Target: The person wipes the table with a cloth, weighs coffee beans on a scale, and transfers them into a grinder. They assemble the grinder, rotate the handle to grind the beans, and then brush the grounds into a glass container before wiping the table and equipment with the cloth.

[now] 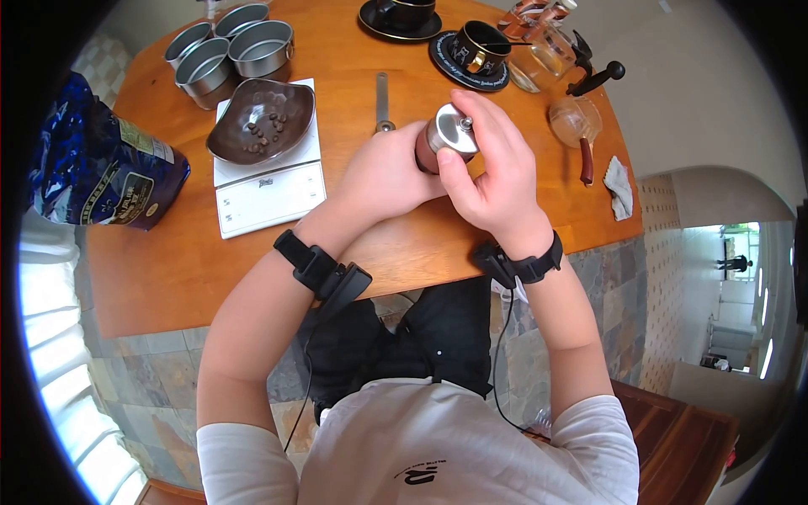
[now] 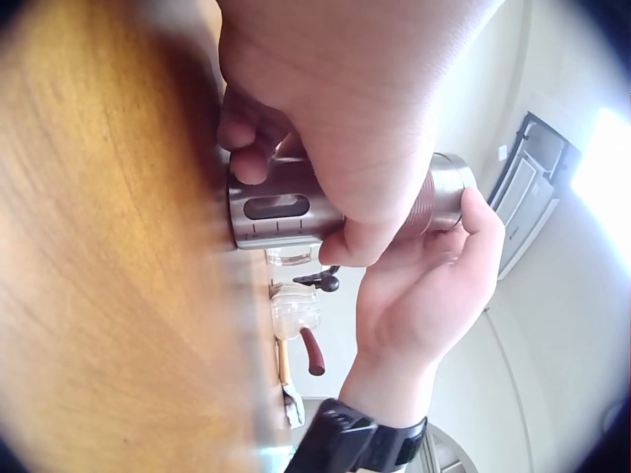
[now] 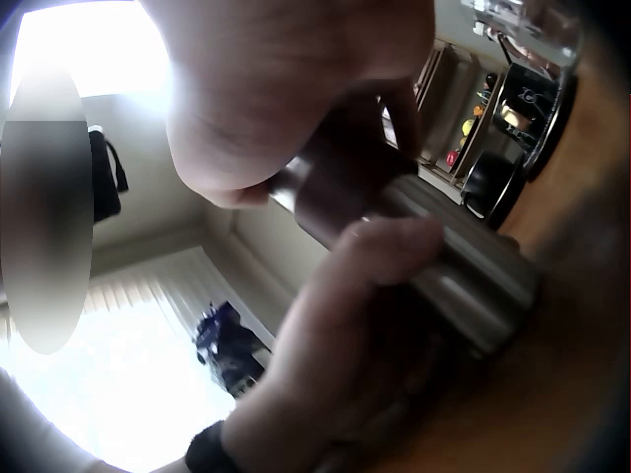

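Note:
A hand coffee grinder [image 1: 427, 154] stands between both hands, low at the tabletop. It is a dark metal cylinder with a ribbed brown band and a slotted window [image 2: 276, 206] low on its side. My left hand [image 1: 389, 168] grips its body, thumb and fingers wrapped round it. At the top, my right hand [image 1: 497, 168] holds the silver lid [image 1: 454, 128] by its rim, thumb on the near side and fingers on the far side. A small metal shaft sticks up from the lid's centre. Part of the body is hidden behind the hands.
Left of the hands, a brown bowl [image 1: 244, 141] with coffee beans sits on a white scale [image 1: 271, 202]. A blue bag [image 1: 109, 168] and metal tins [image 1: 261, 50] stand beyond. A flat metal bar [image 1: 382, 97], black cups [image 1: 484, 46] and a glass pot [image 1: 572, 120] surround the grinder.

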Available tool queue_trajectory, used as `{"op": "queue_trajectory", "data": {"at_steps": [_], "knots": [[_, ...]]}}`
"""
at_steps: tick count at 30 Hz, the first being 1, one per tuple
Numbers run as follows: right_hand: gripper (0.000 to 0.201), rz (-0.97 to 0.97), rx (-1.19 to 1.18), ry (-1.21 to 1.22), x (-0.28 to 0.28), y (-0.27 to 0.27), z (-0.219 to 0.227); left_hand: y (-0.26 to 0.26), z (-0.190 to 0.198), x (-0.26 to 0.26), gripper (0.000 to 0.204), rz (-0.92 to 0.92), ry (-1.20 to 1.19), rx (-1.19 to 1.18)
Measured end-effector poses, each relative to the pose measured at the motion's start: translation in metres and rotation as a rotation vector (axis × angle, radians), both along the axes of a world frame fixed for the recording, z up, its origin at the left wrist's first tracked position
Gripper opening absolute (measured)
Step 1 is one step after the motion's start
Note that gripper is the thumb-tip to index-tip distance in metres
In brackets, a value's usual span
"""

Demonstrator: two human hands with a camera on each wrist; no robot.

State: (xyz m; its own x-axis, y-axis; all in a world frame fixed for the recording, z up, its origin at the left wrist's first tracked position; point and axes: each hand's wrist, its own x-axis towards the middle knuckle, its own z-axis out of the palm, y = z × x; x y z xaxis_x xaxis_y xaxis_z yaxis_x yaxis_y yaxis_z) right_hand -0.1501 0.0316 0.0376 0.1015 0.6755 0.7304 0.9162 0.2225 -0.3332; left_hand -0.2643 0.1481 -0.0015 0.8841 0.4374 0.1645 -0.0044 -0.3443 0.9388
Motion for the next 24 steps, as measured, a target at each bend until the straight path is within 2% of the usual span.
{"op": "queue_trajectory", "data": {"at_steps": [4, 6, 7, 11, 13, 14, 16, 17, 18, 19, 20, 21, 22, 23, 24], "knots": [[0.050, -0.042, -0.074, 0.041, 0.000, -0.006, 0.005, 0.000, -0.003, 0.000, 0.039, 0.037, 0.019, 0.028], [0.055, 0.062, -0.306, 0.434, 0.003, -0.008, 0.015, 0.001, -0.001, -0.001, 0.041, 0.014, 0.029, 0.016], [0.059, 0.131, -0.336, 0.518, 0.007, -0.007, 0.015, 0.001, -0.002, -0.001, 0.041, 0.013, 0.029, 0.018], [0.057, 0.237, -0.324, 0.711, 0.007, -0.006, 0.007, -0.002, -0.002, 0.000, 0.040, 0.071, 0.058, 0.087], [0.049, 0.066, -0.269, 0.512, -0.009, -0.011, 0.006, -0.005, 0.002, -0.002, 0.039, 0.094, 0.057, 0.110], [0.049, 0.067, -0.268, 0.511, -0.013, -0.015, 0.006, -0.005, 0.007, -0.004, 0.039, 0.056, 0.046, 0.176], [0.056, 0.134, -0.092, 0.738, -0.019, -0.021, 0.005, -0.008, 0.020, -0.011, 0.039, 0.017, 0.037, 0.261], [0.060, 0.274, -0.117, 0.854, -0.017, -0.028, 0.013, -0.010, 0.026, -0.015, 0.039, -0.065, -0.047, 0.241], [0.060, 0.274, -0.097, 0.856, -0.012, -0.034, 0.019, -0.012, 0.031, -0.019, 0.040, -0.151, -0.130, 0.222], [0.067, 0.384, -0.150, 0.956, -0.007, -0.040, 0.025, -0.016, 0.036, -0.022, 0.041, -0.211, -0.170, 0.093], [0.076, 0.495, -0.207, 1.054, -0.007, -0.045, 0.033, -0.019, 0.040, -0.025, 0.041, -0.225, -0.165, 0.105], [0.086, 0.465, -0.214, 1.011, -0.013, -0.046, 0.042, -0.021, 0.045, -0.029, 0.043, -0.363, -0.134, -0.111], [0.086, 0.466, -0.199, 1.008, -0.013, -0.049, 0.048, -0.026, 0.050, -0.032, 0.045, -0.493, -0.101, -0.327], [0.086, 0.566, -0.269, 1.037, -0.013, -0.052, 0.052, -0.034, 0.051, -0.031, 0.041, -0.473, -0.254, -0.379], [0.087, 0.669, -0.340, 1.064, -0.011, -0.053, 0.055, -0.042, 0.050, -0.030, 0.041, -0.474, -0.247, -0.366]]}}
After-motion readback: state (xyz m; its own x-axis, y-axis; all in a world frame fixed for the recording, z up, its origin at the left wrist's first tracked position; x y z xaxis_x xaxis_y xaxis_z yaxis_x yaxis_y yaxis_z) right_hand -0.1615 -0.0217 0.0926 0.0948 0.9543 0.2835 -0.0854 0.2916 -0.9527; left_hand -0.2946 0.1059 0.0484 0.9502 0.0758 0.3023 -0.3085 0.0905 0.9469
